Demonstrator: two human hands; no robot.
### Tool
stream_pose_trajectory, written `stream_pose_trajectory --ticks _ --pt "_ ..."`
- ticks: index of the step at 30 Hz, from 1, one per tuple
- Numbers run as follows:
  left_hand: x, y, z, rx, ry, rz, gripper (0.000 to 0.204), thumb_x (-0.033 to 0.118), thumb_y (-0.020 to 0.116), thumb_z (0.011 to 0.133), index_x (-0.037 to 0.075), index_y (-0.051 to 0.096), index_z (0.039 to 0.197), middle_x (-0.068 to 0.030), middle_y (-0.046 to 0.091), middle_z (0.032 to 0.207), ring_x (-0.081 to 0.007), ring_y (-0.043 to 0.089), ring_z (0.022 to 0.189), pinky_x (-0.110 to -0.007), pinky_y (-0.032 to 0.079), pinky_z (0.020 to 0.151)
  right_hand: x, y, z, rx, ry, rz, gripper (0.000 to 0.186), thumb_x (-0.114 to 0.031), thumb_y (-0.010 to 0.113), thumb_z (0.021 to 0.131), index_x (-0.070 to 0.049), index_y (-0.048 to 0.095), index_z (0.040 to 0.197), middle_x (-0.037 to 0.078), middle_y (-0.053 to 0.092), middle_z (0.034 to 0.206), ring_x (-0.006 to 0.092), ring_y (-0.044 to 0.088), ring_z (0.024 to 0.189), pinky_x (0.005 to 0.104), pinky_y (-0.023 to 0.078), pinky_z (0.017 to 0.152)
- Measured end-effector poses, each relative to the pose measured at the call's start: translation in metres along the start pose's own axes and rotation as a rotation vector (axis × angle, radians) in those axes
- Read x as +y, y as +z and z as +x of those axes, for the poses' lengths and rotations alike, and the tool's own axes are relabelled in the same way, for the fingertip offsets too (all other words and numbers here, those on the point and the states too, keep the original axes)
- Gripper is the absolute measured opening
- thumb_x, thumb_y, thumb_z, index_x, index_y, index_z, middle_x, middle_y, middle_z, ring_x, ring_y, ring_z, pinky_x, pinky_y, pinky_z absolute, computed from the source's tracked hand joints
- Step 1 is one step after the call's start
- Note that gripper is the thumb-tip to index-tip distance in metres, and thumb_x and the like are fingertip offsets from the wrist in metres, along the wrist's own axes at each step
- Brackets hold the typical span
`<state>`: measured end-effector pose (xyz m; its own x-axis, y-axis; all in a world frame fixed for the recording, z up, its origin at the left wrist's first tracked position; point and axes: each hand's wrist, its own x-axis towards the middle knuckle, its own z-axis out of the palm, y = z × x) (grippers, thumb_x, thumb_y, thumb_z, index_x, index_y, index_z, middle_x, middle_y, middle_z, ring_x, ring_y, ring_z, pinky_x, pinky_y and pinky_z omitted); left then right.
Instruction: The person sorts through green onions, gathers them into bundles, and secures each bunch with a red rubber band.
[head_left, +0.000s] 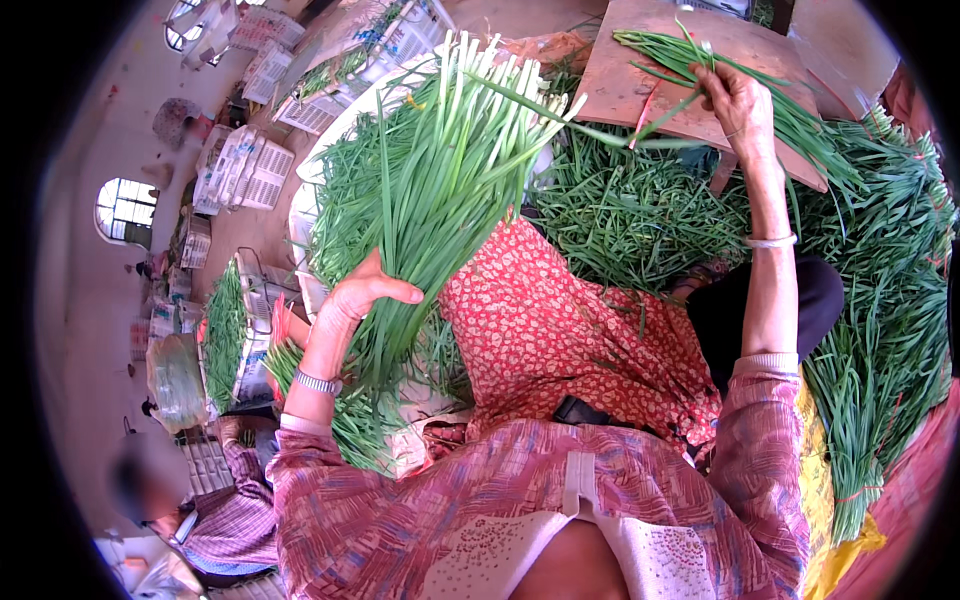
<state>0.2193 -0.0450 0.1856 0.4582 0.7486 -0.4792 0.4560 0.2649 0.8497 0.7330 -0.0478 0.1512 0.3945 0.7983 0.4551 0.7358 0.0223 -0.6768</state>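
My left hand (358,290) is closed round the leafy lower part of a large bunch of chives (450,190). Its pale stem ends fan out away from me, and the green leaves hang below my thumb. Out to the right, my right hand (740,105) has its fingers pinched together on a few green chive leaves at the wooden board (620,95). Under and beside those fingers a smaller bundle of chives (800,125) lies across the board, its tips trailing off the right edge. A long loose leaf stretches between the big bunch and the board.
Loose chives (640,200) heap below the board, and tied bundles (880,300) pile up at the right. A white basket (305,215) of chives stands at the left. Plastic crates (250,175) line the floor beyond, and another person (235,510) sits at lower left.
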Motion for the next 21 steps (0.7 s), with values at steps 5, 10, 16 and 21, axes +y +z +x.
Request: stream_pose_trajectory --ticks 5,10,16,21 --pt "0.015 -0.008 0.004 0.109 0.076 0.247 0.087 0.004 0.078 0.060 0.000 0.042 0.139 -0.0110 0.059 0.128 -0.0206 0.055 0.116 -0.033 0.042 0.101 -0.069 0.010 -0.028 -0.135 -0.210 0.252 0.043 -0.044 0.065 0.090 -0.013 0.065 0.119 0.015 0.071 0.104 0.0243 0.071 0.091 0.0349 0.055 0.076" --pt "0.029 -0.005 0.026 0.171 0.113 0.536 0.066 0.016 0.079 0.062 -0.002 0.058 0.121 -0.0136 0.068 0.109 -0.0211 0.062 0.102 -0.032 0.045 0.095 -0.135 0.063 -0.050 -0.086 -0.396 0.077 0.029 -0.038 0.063 0.090 -0.010 0.064 0.095 0.012 0.068 0.071 0.0328 0.068 0.067 0.0436 0.053 0.060" --pt "-0.007 0.006 0.051 0.580 0.237 0.973 0.081 0.034 0.082 0.062 0.007 0.052 0.133 -0.0215 0.071 0.101 -0.0372 0.068 0.098 -0.044 0.052 0.089 -0.061 0.086 -0.058 -0.119 -0.423 -0.169 0.022 -0.031 0.058 0.095 -0.011 0.067 0.095 0.016 0.069 0.079 0.0347 0.069 0.069 0.0439 0.055 0.059" --pt "-0.022 0.023 0.048 0.721 0.294 1.033 0.088 0.040 0.084 0.064 0.017 0.045 0.140 -0.0216 0.071 0.093 -0.0411 0.068 0.088 -0.049 0.053 0.078 0.017 0.034 -0.062 -0.364 -0.061 -0.592 0.036 -0.045 0.064 0.089 -0.016 0.069 0.109 0.013 0.070 0.094 0.0336 0.069 0.086 0.0479 0.054 0.073"
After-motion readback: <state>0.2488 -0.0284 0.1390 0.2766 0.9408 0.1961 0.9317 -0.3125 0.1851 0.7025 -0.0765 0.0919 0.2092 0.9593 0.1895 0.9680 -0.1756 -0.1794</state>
